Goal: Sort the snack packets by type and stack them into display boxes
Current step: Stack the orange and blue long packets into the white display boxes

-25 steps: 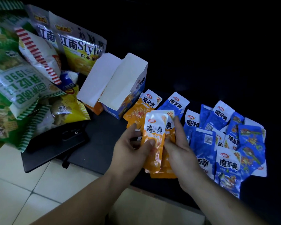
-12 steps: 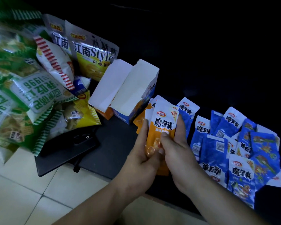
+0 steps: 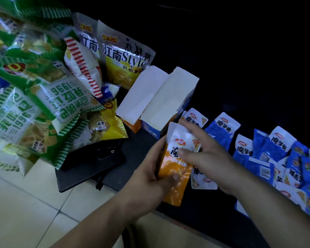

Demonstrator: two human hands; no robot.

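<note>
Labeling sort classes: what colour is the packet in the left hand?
The packet is orange with a white top; head view.

Orange packets (image 3: pixel 175 176): fanned and loose a second ago, now squared into one upright stack, carried up-left until its top sits just beside the mouth of the blue display box (image 3: pixel 170 104). Left hand (image 3: pixel 150 178) has slid to the stack's left edge, thumb across the lower front. Right hand (image 3: pixel 209 158) has shifted higher, thumb on the white top, fingers stretched out. One loose packet (image 3: pixel 203 178) now shows flat on the tabletop (image 3: pixel 204 217) beneath it.
</note>
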